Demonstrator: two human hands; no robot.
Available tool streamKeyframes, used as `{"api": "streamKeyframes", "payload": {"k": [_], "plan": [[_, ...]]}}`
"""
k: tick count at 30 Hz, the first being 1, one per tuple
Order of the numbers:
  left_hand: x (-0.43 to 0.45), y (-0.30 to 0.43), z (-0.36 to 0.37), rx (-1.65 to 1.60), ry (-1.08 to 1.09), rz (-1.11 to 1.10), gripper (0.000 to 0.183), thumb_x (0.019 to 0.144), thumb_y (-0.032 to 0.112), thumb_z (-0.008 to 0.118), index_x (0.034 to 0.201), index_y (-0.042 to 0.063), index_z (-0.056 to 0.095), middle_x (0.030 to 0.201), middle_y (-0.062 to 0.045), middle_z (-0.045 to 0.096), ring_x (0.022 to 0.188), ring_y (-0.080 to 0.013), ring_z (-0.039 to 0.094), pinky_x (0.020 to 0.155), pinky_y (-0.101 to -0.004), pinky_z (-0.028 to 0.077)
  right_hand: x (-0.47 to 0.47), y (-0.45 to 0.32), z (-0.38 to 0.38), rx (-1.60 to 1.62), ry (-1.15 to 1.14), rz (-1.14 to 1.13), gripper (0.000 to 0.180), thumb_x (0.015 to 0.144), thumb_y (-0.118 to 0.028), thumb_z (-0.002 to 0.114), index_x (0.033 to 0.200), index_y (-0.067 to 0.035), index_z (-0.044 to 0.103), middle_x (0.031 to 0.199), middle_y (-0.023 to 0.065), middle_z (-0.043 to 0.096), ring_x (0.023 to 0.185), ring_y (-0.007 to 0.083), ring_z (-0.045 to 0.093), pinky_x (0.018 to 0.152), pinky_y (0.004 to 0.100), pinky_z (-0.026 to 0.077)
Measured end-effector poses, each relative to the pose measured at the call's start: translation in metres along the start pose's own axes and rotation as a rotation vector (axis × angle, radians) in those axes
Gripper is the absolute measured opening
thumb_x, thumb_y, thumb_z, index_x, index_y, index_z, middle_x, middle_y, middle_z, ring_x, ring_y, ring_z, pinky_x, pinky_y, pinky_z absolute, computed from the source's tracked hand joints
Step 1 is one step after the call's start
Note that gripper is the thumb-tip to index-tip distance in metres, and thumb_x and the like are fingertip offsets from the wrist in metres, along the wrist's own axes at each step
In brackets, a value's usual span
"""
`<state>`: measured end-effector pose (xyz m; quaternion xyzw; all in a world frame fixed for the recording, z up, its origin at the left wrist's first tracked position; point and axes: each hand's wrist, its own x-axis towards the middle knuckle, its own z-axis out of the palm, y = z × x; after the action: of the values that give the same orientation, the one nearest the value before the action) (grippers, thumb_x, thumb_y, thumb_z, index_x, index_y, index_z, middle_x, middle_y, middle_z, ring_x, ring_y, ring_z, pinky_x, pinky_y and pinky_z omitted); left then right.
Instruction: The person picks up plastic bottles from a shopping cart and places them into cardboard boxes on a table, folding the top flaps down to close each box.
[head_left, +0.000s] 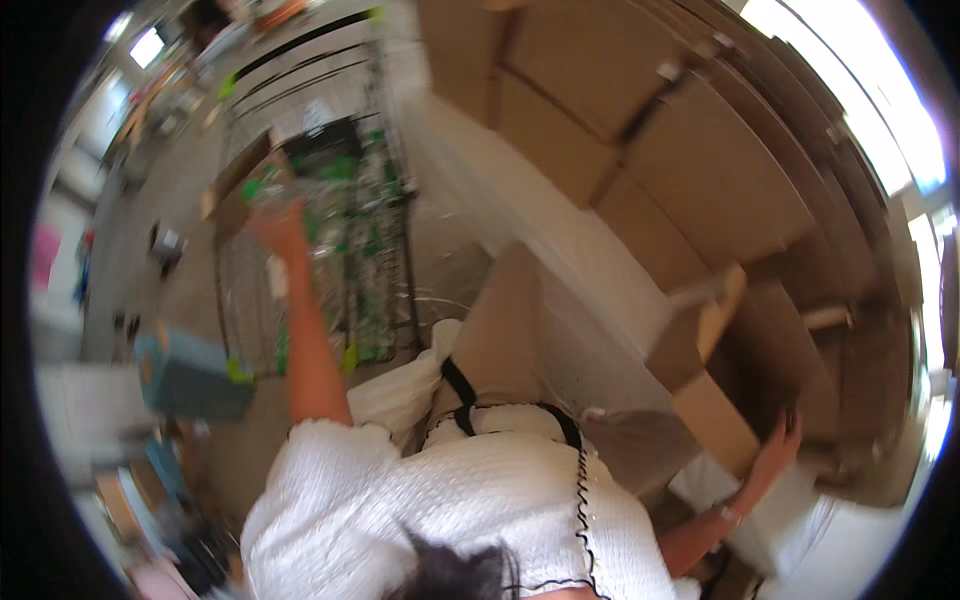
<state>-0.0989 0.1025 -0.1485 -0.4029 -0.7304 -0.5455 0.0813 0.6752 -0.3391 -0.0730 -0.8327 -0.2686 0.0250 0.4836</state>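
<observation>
My left hand (281, 229) reaches forward over a black wire rack cart (411, 262) with yellow-green corner pieces. A clear plastic item with green parts (266, 189) is in its fingers; motion blur hides the exact shape. Many similar clear and green plastic items (337, 240) fill the cart, beside a cardboard box (240, 176) with a raised flap. On the far right, my right hand (784, 442) is at the near rim of an open cardboard box (716, 420). Whether its fingers grip the cardboard is unclear. The box's inside is dark.
Stacked cardboard cartons (705, 165) rise along the right, with whitish plastic sheeting (525, 195) along their near side. A blue-grey bin (191, 375) stands left of the cart. Further boxes (124, 502) sit at the lower left, on the concrete floor (180, 292).
</observation>
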Motion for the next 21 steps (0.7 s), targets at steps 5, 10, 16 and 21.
{"api": "streamKeyframes", "payload": {"k": [5, 10, 16, 21], "plan": [[0.016, 0.155, -0.036, -0.684, -0.008, 0.065, 0.041, 0.085, 0.022, 0.085, 0.113, 0.004, 0.061, 0.107, -0.013, 0.069, 0.083, -0.022, 0.068, 0.069, -0.0375, 0.06, -0.008, -0.051, 0.016, -0.223, 0.041, 0.09, 0.055, 0.102, -0.033, 0.064, 0.146, 0.0, 0.057, 0.14, 0.0215, 0.064, 0.127, 0.031, 0.063, 0.106, 0.0391, 0.048], [-0.043, 0.274, -0.068, -1.091, 0.041, 0.343, 0.035, 0.089, 0.008, 0.077, 0.113, 0.001, 0.054, 0.111, -0.021, 0.067, 0.096, -0.0296, 0.07, 0.085, -0.0467, 0.063, -0.009, -0.061, 0.019, -0.176, 0.088, 0.113, 0.048, 0.1, -0.033, 0.062, 0.137, -0.002, 0.063, 0.126, 0.0194, 0.072, 0.114, 0.0322, 0.071, 0.099, 0.0401, 0.052], [-0.182, 0.383, -0.086, -1.425, -0.482, 0.546, 0.061, 0.087, 0.027, 0.065, 0.137, -0.001, 0.044, 0.122, -0.027, 0.06, 0.111, -0.0365, 0.063, 0.096, -0.0484, 0.055, -0.011, -0.05, 0.018, -0.225, 0.16, 0.104, 0.038, 0.1, -0.023, 0.055, 0.132, -0.006, 0.067, 0.121, 0.0191, 0.073, 0.111, 0.0367, 0.071, 0.095, 0.0447, 0.054], [-0.252, 0.443, -0.096, -1.481, -0.712, 0.863, 0.073, 0.085, 0.044, 0.072, 0.133, -0.003, 0.043, 0.115, -0.024, 0.059, 0.102, -0.0323, 0.065, 0.087, -0.0397, 0.053, -0.015, -0.068, 0.02, -0.258, 0.178, 0.116, 0.036, 0.099, -0.018, 0.051, 0.127, -0.003, 0.067, 0.116, 0.0203, 0.073, 0.108, 0.0394, 0.069, 0.094, 0.0485, 0.053]]}}
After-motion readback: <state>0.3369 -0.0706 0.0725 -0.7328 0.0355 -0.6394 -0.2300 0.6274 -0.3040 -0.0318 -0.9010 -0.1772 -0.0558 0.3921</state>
